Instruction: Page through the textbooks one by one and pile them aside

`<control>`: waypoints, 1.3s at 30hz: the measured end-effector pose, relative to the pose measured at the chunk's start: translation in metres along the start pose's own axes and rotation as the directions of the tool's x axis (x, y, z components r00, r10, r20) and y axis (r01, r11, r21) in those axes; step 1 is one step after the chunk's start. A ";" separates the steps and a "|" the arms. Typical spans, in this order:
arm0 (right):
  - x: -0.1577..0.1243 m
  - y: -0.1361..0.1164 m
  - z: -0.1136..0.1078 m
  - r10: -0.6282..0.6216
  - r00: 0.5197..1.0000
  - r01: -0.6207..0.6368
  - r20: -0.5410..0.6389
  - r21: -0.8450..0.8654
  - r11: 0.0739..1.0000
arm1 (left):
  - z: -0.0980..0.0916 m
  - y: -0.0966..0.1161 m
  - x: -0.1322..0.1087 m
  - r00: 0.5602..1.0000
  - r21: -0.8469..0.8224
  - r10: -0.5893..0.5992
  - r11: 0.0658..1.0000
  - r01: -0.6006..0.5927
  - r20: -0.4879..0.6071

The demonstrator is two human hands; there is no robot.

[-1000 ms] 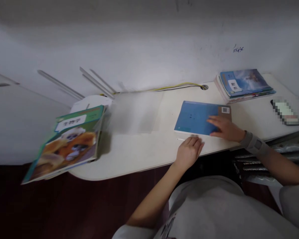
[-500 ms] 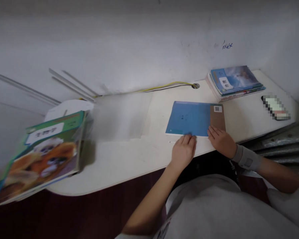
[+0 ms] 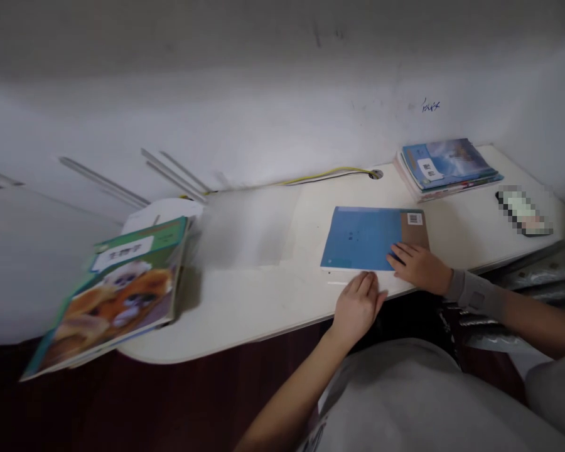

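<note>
A blue book (image 3: 362, 238) with a brown strip and a barcode label lies closed on the white desk, back cover up. The fingers of my right hand (image 3: 421, 269) rest spread over its near right corner, and a grey band circles that wrist. Just off the book's near edge, my left hand (image 3: 356, 304) lies with its fingers flat on the desk and its thumb apart. A thin pale strip (image 3: 341, 282) shows by the left fingertips; I cannot tell what it is. A translucent sheet (image 3: 247, 232) lies left of the book.
A stack of textbooks (image 3: 452, 164) stands at the back right, with a phone (image 3: 522, 212) near it. Green biology books (image 3: 122, 282) overhang the desk's left end. Yellow and black cables (image 3: 329, 174) run along the wall into a round hole (image 3: 375, 174).
My left hand has drawn back slightly from the book's near edge. My right hand's fingers reach a little farther left across the cover. The whole view has shifted.
</note>
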State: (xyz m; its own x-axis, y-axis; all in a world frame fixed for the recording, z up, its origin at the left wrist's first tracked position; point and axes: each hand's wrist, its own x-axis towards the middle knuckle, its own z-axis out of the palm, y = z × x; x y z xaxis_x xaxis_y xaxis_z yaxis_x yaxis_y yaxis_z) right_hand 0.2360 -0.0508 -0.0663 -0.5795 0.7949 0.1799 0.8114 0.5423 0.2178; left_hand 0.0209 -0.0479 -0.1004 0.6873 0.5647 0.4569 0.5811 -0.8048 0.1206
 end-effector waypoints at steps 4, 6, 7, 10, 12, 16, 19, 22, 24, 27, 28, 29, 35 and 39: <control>-0.027 -0.025 -0.002 -0.057 0.998 0.057 0.003 -0.021 0.998 | -0.001 0.010 -0.026 0.995 0.004 0.058 0.998 -0.058 -0.076; -0.040 -0.038 -0.004 -0.057 0.998 0.057 -0.004 -0.006 0.998 | -0.003 0.011 -0.033 0.987 -0.005 0.094 0.995 -0.096 -0.132; -0.045 -0.043 -0.006 -0.041 0.999 0.041 -0.012 -0.003 0.999 | -0.006 0.011 -0.033 0.983 -0.011 0.109 0.994 -0.112 -0.147; -0.047 -0.056 -0.016 0.012 0.997 -0.015 -0.077 -0.041 0.999 | -0.019 0.008 -0.022 0.976 0.018 0.157 0.988 -0.157 -0.153; -0.039 -0.057 -0.030 0.020 0.993 -0.030 -0.121 -0.080 0.996 | -0.034 0.007 -0.007 0.968 0.078 0.198 0.979 -0.188 -0.152; -0.002 -0.037 -0.083 0.130 0.991 -0.130 -0.012 -0.083 0.988 | -0.074 -0.001 0.035 0.962 0.178 0.229 0.963 -0.203 -0.146; 0.035 0.004 -0.136 0.186 0.974 -0.184 0.126 -0.029 0.982 | -0.111 -0.013 0.080 0.971 0.237 0.196 0.958 -0.160 -0.137; 0.078 0.062 -0.173 0.157 0.969 -0.188 0.191 0.159 0.969 | -0.142 -0.031 0.130 0.988 0.269 0.059 0.963 -0.018 -0.144; 0.104 0.098 -0.175 0.053 0.953 -0.189 0.297 0.451 0.872 | -0.148 -0.044 0.158 0.991 0.224 -0.043 0.972 0.070 -0.124; 0.129 0.134 -0.136 -0.089 0.891 -0.285 0.445 0.700 0.654 | -0.128 -0.062 0.179 0.996 0.146 -0.092 0.985 0.088 0.022; 0.134 0.139 -0.115 -0.127 0.878 -0.308 0.462 0.748 0.588 | -0.116 -0.068 0.180 0.992 0.135 -0.095 0.987 0.084 0.080; 0.136 0.142 -0.093 -0.146 0.854 -0.351 0.499 0.760 0.547 | -0.103 -0.073 0.178 0.987 0.133 -0.104 0.987 0.087 0.125; 0.141 0.142 0.000 -0.041 0.758 -0.529 0.651 0.651 0.544 | -0.056 -0.120 0.136 0.908 0.122 -0.418 0.900 0.418 -0.025; 0.153 0.145 0.008 -0.053 0.760 -0.512 0.648 0.646 0.566 | -0.045 -0.159 0.103 0.717 -0.025 -0.680 0.723 0.691 0.150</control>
State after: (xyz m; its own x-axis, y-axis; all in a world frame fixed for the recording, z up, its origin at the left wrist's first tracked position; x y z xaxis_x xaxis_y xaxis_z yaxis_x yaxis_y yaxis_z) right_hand 0.2657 0.1519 -0.0152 -0.4342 0.7515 -0.4966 0.8045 0.0756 -0.5891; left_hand -0.0207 0.1302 -0.0330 0.1630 0.9801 0.1131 0.8837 -0.1960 0.4251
